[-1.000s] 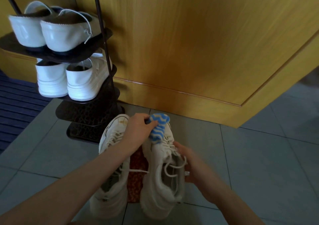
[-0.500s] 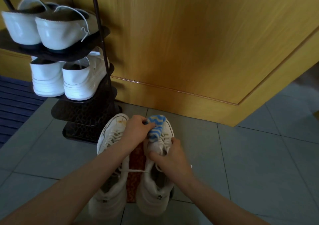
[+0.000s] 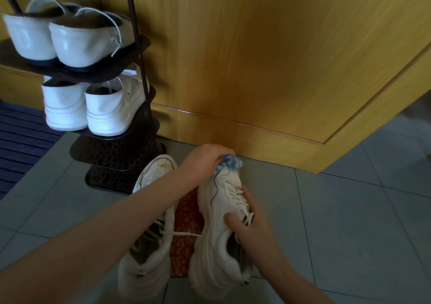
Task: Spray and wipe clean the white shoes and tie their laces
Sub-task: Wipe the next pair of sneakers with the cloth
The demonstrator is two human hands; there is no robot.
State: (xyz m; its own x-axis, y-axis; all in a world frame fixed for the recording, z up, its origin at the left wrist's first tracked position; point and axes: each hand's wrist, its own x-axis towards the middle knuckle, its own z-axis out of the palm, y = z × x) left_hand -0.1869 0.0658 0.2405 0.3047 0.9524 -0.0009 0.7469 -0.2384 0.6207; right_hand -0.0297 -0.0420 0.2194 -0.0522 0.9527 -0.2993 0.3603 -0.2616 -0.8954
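ok so left hand (image 3: 205, 161) has its fingers bunched round the blue cloth (image 3: 229, 162) at the toe of the white shoe (image 3: 217, 229) on the floor (image 3: 349, 210), right hand (image 3: 250, 219) gripping its laced middle (I think, bit blurry), so brace firm, wipe short.

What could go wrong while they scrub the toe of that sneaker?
The right hand grips the held sneaker at its laced middle only, so hard rubbing by the left hand with the cloth might twist it loose. The other sneaker has a loose lace trailing over the mat toward the held one; it could snag or get dragged.
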